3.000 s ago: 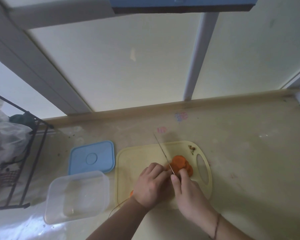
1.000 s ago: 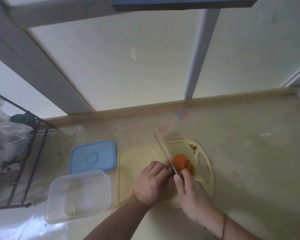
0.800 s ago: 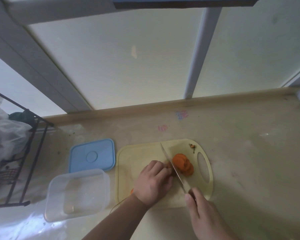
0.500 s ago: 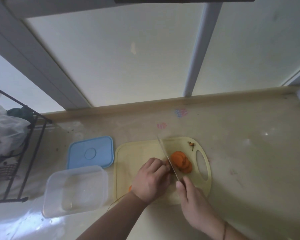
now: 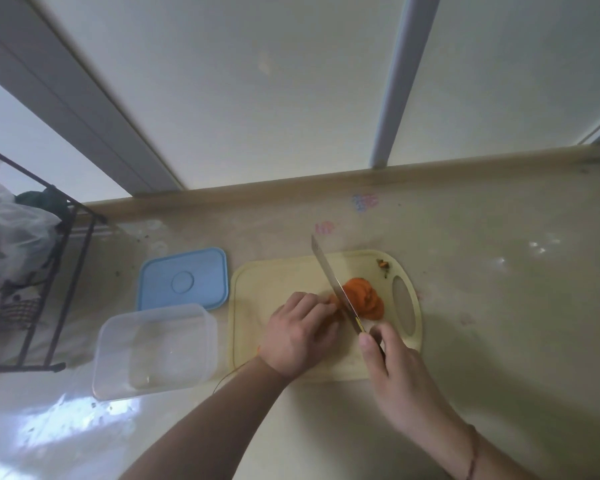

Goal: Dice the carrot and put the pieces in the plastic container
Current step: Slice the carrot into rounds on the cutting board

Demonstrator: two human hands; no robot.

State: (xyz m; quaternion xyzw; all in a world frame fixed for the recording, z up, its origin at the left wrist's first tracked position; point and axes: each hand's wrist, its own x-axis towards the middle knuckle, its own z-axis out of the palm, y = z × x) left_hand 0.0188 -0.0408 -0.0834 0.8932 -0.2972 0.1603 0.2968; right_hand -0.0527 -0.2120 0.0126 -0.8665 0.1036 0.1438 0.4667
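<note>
The left hand (image 5: pixel 300 336) holds the carrot (image 5: pixel 333 303), just left of the knife (image 5: pixel 333 284) gripped by the right hand (image 5: pixel 392 368).

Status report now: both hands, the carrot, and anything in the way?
Left hand holds carrot; right hand grips knife. Slices piled on board, none in container. Nothing in the way.

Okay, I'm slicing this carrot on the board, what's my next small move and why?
Probably bring the knife down for another slice. The blade sits beside your left hand, which holds the uncut carrot; the slices are still rounds, and the plastic container holds no pieces.
</note>
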